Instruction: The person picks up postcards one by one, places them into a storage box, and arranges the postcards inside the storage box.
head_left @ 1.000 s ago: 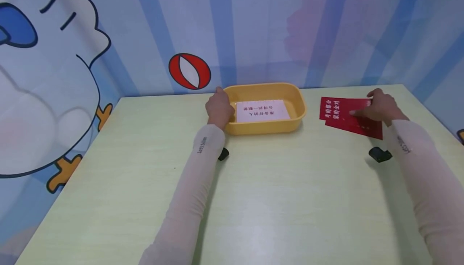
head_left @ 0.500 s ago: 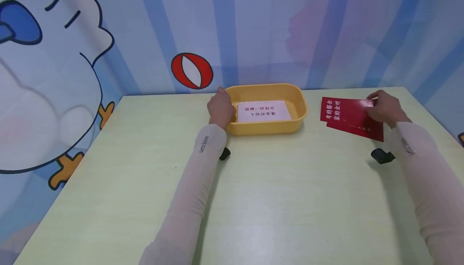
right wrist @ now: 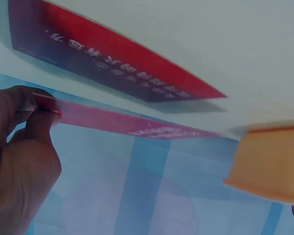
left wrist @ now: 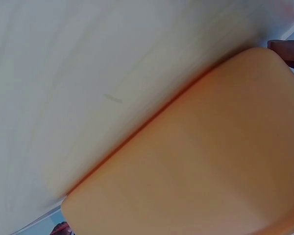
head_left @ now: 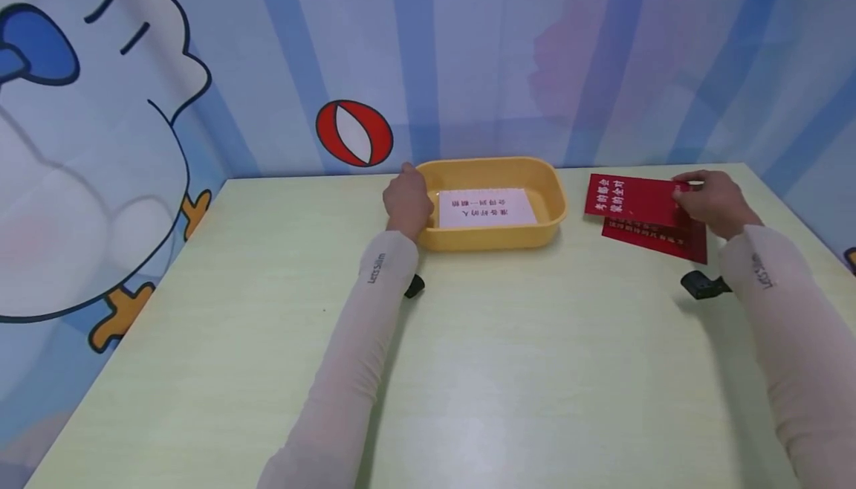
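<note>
My left hand [head_left: 406, 201] grips the left end of a yellow plastic basin [head_left: 491, 238] at the back of the table. In the left wrist view, a fingertip [left wrist: 286, 50] shows at the corner of the basin. Inside it lies a white card with printed characters [head_left: 487, 208]. To the right of the basin, my right hand [head_left: 718, 201] pinches a red card with white characters [head_left: 642, 203] by its right end, between thumb and fingers. This card is raised and apart from a second red card [right wrist: 112, 54], which lies on the table below it and is partly covered in the head view.
The pale wood-look table [head_left: 508, 370] meets a blue striped backdrop [head_left: 481, 65] just behind the basin. A black wrist camera [head_left: 702, 285] hangs under the right wrist, another [head_left: 414, 285] under the left.
The right hand has taken hold of the upper red card and lifted it off the other, moving it slightly up and left. The left hand stays at the basin.
</note>
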`<state>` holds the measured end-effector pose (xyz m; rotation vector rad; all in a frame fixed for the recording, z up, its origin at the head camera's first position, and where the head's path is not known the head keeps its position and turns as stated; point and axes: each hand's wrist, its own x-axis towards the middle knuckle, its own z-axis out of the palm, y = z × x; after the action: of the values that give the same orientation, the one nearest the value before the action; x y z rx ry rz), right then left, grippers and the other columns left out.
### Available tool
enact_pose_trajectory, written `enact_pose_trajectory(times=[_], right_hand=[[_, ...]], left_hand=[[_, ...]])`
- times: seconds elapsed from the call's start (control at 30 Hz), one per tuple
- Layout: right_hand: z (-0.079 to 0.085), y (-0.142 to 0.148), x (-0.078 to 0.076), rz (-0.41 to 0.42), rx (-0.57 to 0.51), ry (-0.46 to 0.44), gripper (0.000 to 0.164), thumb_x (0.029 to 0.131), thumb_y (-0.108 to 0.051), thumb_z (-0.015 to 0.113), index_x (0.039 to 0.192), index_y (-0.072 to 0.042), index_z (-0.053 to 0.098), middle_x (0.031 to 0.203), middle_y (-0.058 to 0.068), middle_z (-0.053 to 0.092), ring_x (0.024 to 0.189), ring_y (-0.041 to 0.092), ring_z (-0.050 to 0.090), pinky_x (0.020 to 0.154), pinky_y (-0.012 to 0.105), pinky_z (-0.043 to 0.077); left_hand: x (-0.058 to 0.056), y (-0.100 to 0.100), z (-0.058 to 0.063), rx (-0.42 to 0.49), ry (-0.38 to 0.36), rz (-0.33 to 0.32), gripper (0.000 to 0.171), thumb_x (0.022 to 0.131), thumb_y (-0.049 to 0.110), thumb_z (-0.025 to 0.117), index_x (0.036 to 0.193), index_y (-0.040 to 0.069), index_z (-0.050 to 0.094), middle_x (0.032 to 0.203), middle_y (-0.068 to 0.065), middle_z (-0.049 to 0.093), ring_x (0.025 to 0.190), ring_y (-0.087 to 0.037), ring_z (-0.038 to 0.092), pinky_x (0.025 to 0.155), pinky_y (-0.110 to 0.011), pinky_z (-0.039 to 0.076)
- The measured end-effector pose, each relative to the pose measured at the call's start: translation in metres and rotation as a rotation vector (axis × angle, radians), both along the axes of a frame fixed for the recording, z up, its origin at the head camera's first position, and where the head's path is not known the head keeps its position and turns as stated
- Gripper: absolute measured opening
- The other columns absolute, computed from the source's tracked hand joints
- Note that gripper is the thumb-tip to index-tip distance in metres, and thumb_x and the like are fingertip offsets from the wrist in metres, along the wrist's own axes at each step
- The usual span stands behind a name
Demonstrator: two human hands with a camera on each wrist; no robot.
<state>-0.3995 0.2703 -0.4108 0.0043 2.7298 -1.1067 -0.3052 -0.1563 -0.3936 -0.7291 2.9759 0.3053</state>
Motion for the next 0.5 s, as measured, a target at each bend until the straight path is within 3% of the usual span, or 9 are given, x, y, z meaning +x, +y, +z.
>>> enact_pose_trajectory(times=[0.17,0.5], right_hand=[[-0.001,-0.005,-0.003,-0.038,-0.062,0.003,0.059,0.102,-0.033,0.042,0.152,-0.005,0.029,0.135,0.025,0.043,0.101,0.027,0.053,0.05,0.021,0.047],[0.018,-0.017,0.017,-0.023,-0.083,-0.028,0.059,0.104,-0.028,0.038,0.153,0.0,0.021,0.144,0.031,0.035,0.115,0.038,0.046,0.069,0.023,0.05]], left_hand=[[0.0,-0.002,0.0,-0.007,0.011,-0.01,0.061,0.089,0.022,0.068,0.135,0.002,0.034,0.105,-0.008,0.066,0.093,-0.02,0.066,0.083,-0.034,0.059],[0.001,-0.002,-0.002,-0.022,0.043,-0.013,0.055,0.09,0.022,0.066,0.133,0.001,0.037,0.103,-0.009,0.067,0.093,-0.021,0.068,0.081,-0.035,0.059]])
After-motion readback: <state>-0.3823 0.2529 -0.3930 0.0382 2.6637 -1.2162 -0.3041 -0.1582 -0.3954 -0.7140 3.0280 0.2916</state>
